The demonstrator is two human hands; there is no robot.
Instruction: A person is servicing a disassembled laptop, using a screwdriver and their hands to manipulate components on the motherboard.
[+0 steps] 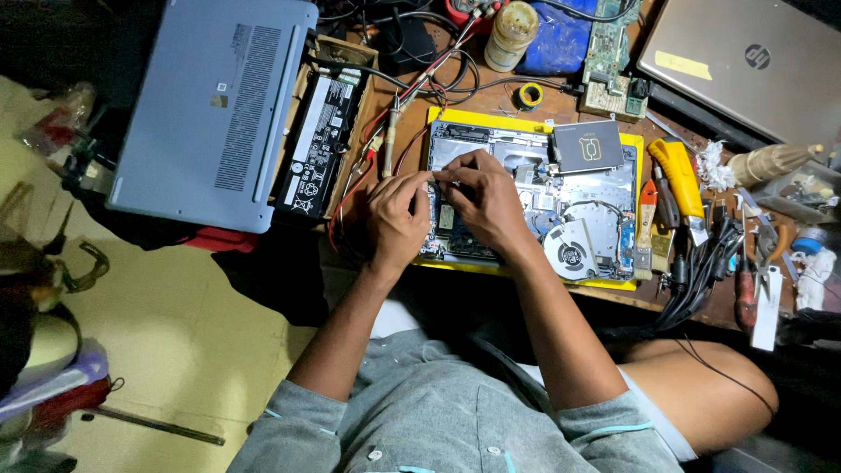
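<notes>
An opened laptop base (pixel 578 206) lies on a yellow mat (pixel 455 116), its board, round fan (pixel 571 252) and a dark drive (pixel 588 145) exposed. My left hand (pixel 396 219) and my right hand (pixel 484 197) meet over the left end of the board, fingertips pinched together on some small part near the top edge. What sits between the fingers is too small to make out.
A grey laptop bottom cover (pixel 215 109) lies at the left, a black battery pack (pixel 320 144) beside it. A soldering iron (pixel 391 131) and red wires lie by my left hand. Yellow-handled cutter (pixel 681 175), screwdrivers and pliers crowd the right. A closed laptop (pixel 745 61) sits top right.
</notes>
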